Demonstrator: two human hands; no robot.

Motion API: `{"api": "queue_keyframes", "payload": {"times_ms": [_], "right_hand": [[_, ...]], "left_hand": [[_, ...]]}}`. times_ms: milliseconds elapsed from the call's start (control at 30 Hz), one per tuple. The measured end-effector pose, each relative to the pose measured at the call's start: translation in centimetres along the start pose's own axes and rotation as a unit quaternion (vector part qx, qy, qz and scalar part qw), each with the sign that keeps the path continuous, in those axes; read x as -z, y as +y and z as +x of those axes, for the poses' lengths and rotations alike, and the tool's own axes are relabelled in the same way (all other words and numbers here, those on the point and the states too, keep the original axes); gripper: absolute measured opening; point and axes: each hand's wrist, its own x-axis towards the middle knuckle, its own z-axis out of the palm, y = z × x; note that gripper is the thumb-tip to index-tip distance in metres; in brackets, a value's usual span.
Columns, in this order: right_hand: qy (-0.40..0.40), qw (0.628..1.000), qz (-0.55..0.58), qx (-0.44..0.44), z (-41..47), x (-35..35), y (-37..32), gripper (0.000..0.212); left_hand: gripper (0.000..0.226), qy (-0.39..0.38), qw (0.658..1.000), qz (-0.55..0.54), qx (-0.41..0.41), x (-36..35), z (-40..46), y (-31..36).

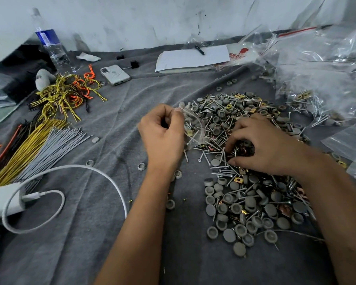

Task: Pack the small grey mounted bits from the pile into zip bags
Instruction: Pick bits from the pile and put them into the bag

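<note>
A big pile (240,194) of small grey round caps, screws and gold clips lies on the grey cloth right of centre. My left hand (162,136) pinches the mouth of a small clear zip bag (193,126) at the pile's left edge; a few pieces show inside the bag. My right hand (263,145) rests on the middle of the pile with its fingers curled around a cluster of screws and clips (243,150).
Filled and empty clear bags (317,79) heap at the right. Cable ties (41,149) and coloured wire loops (66,93) lie left, with a white charger cable (74,167), a phone (115,74), a water bottle (51,48) and a notepad (191,57) behind.
</note>
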Motion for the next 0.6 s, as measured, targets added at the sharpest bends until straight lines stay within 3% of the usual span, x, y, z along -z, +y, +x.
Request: {"api": "queue_keyframes", "payload": {"times_ms": [267,600], "right_hand": [[-0.012,1.000,-0.012,-0.007,-0.1,0.0,-0.5,0.017],[0.012,0.998,0.057,0.015,-0.2,0.1,-1.1,0.016]], "left_hand": [[0.040,-0.017,1.000,0.000,0.009,-0.2,0.0,-0.2],[0.035,-0.037,0.999,0.006,0.005,-0.3,0.0,-0.5]]}}
